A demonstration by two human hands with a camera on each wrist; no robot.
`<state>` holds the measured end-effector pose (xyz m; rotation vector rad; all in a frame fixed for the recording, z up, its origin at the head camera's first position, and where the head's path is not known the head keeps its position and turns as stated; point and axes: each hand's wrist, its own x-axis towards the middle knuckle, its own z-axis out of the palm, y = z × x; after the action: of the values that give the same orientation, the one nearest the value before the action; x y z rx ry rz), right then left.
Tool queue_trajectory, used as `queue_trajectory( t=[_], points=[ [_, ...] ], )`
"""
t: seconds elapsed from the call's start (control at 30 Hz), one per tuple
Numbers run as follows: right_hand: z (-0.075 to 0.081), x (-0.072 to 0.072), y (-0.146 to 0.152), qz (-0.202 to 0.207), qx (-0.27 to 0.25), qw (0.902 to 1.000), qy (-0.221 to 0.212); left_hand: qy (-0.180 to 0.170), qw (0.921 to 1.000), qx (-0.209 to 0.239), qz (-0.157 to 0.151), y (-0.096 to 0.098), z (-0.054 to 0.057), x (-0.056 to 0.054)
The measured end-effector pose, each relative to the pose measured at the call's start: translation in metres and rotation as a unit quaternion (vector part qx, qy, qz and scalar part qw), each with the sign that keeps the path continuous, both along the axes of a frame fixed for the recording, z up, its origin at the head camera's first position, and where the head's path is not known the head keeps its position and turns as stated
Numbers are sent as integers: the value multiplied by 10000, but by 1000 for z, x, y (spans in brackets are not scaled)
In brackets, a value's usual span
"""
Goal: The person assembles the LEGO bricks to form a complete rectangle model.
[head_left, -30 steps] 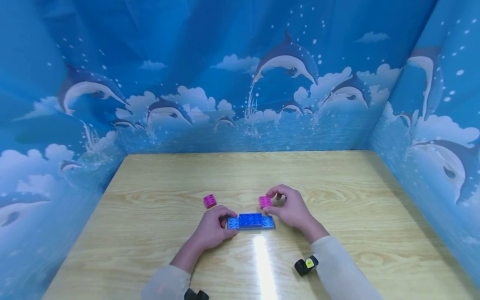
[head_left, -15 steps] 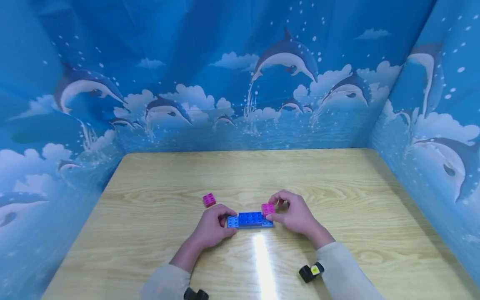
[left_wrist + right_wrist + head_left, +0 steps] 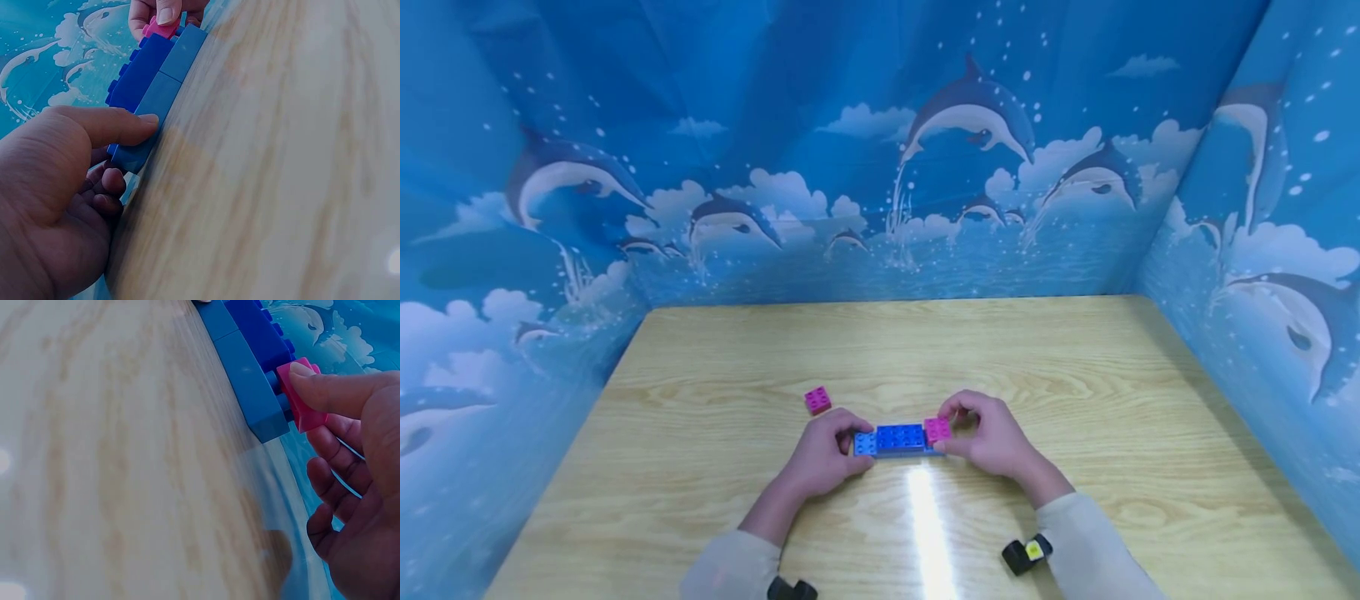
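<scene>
Two light blue toy building bricks lie end to end on the table: a left one (image 3: 865, 444) and a right one (image 3: 247, 384). A dark blue brick (image 3: 900, 437) sits across the joint on top of them. My left hand (image 3: 826, 454) grips the left light blue brick at its outer end, thumb (image 3: 134, 127) on the near side. Between thumb and fingers, my right hand (image 3: 992, 435) pinches a pink brick (image 3: 937, 429) over the right brick's bare studs. In the right wrist view the pink brick tilts, with some studs visible below it.
Another, darker pink brick (image 3: 817, 400) lies on the wooden table (image 3: 737, 350), behind the left hand. A blue dolphin-print curtain (image 3: 820, 167) surrounds the back and sides. Black devices (image 3: 1027, 552) are worn at both wrists.
My right hand has brought the pink brick toward me and slightly right, from behind the blue bricks to over their right end. The left hand has stayed in place.
</scene>
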<state>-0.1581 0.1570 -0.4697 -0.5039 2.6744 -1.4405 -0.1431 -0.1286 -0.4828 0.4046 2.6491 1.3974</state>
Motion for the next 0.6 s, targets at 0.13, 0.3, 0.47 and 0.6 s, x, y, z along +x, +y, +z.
queue_trajectory(
  t=[0.13, 0.3, 0.47, 0.6],
  points=[
    [0, 2, -2, 7, -30, 10000, -65, -10, 10000, 17, 11, 0, 0, 0],
    [-3, 3, -3, 79, -43, 10000, 32, -5, 10000, 0, 16, 0, 0, 1],
    [-5, 2, -2, 277, -105, 9992, 250, -18, 10000, 4, -15, 0, 0, 1],
    [-6, 2, -2, 405, -206, 9983, 364, -19, 10000, 29, -40, 0, 0, 0]
  ],
)
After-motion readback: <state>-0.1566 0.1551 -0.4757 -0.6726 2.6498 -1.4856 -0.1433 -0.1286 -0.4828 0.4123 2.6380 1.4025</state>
